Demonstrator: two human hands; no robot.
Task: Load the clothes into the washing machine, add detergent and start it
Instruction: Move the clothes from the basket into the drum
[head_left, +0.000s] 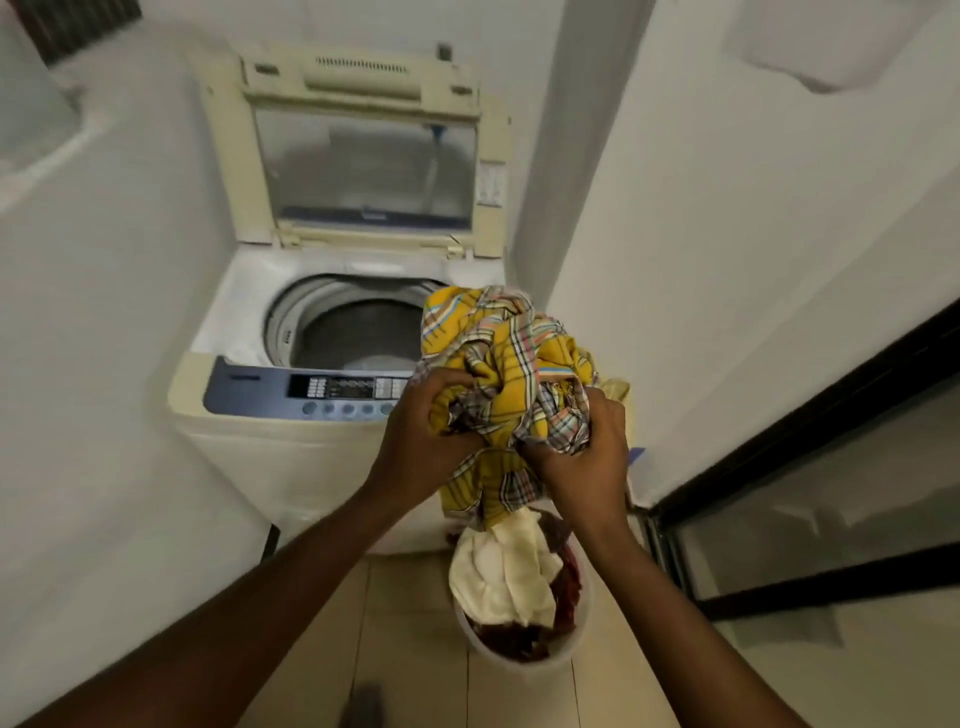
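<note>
Both hands — the left hand (426, 436) and right hand (582, 457) — are clenched into a crumpled yellow plaid cotton garment (511, 364), bunching it, I judge, so nothing trails. It hangs above the round white plastic laundry basket (574, 652) on the floor, beside the cream top-loading washing machine (291, 447), whose hinged glass-panelled lid (363, 166) stands up — likely for loading its steel drum (358, 332).

yellow plaid cloth (511, 364) bunched, aloft | washing machine (291, 415) lid up
</note>
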